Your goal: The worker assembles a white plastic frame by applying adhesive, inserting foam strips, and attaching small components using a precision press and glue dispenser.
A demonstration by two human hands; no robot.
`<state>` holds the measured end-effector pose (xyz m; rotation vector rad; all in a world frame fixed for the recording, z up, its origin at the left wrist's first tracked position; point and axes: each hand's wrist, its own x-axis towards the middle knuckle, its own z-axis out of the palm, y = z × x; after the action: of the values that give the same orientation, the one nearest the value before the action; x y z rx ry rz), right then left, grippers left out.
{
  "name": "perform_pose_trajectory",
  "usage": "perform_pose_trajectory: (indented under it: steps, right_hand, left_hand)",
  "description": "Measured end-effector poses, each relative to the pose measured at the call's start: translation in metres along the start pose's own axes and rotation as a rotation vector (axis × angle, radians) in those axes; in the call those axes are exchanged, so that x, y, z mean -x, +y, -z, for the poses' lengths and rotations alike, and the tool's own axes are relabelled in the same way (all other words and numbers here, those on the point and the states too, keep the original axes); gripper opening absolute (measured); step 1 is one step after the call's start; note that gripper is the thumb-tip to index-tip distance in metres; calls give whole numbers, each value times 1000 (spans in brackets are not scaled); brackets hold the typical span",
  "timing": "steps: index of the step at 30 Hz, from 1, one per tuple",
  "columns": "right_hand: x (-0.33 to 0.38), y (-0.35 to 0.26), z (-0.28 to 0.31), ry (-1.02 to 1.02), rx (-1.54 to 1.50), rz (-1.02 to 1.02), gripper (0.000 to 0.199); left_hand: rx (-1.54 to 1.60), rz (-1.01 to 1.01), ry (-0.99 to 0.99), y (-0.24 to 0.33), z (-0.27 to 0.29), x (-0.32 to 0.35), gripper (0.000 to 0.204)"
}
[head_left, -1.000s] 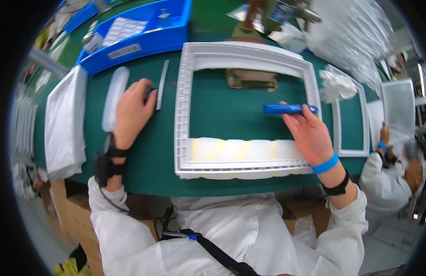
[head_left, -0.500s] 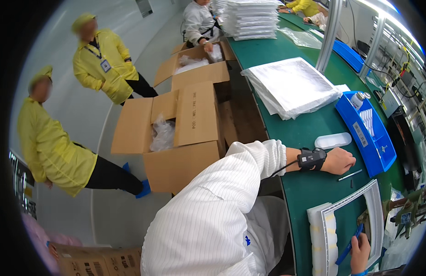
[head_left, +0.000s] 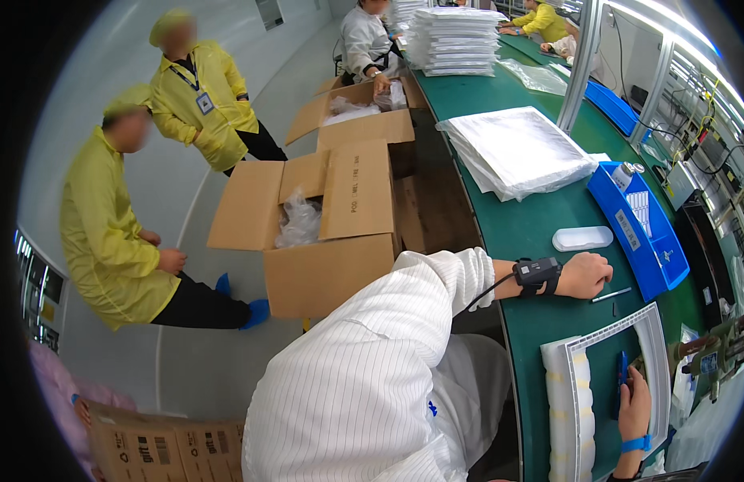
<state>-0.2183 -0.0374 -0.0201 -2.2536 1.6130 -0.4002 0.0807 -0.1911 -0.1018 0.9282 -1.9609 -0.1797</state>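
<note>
My left hand (head_left: 584, 275), with a black device strapped at its wrist, rests on the green bench with its fingers curled. What they hold, if anything, is hidden. Just below it lies a thin metal pen-like rod (head_left: 611, 295), with a small dark piece (head_left: 615, 310) close by. My right hand (head_left: 634, 406), wearing a blue wristband, is closed around a slim blue tool (head_left: 622, 376) whose kind I cannot make out. That hand is within the opening of a white rectangular frame (head_left: 657, 361). White foam padding (head_left: 559, 402) with yellowish bands lies along the frame's left side.
A blue bin (head_left: 641, 241) holds bottles, and a white oval tray (head_left: 582, 238) sits beside it. Farther back are bagged white panels (head_left: 521, 149) and a tall stack (head_left: 455, 40). Open cartons (head_left: 332, 269) flank the bench; people in yellow (head_left: 115, 233) stand left.
My right hand has moved up the frame's opening, and the blue tool now stands more upright. My left hand has shifted slightly left. The nearer person in yellow has turned and brought the hands forward.
</note>
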Motion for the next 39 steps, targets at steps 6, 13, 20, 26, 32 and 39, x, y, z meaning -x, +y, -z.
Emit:
perform_pose_trajectory:
  steps: [6,13,20,26,32,39]
  right_hand:
    - [36,9,11,76,74,107,27]
    - [53,-37,31,79,-85,-30,22]
    - [58,-50,33,137,-137,-70,17]
    - [92,-36,39,137,-92,-143,20]
    - [95,-33,62,115,-73,-271,25]
    - [66,-30,48,202,-158,-195,25]
  left_hand:
    - [60,-46,-36,7,-11,-11,18]
    - [-117,201,-18,-30,55,-40,17]
    - [-198,144,-543,21,-1,-57,35]
    - [-98,-113,-78,29,-37,-36,30]
    - [-136,-474,-465,19,-82,-46,26]
    - [101,-537,-634,3,-64,-38,19]
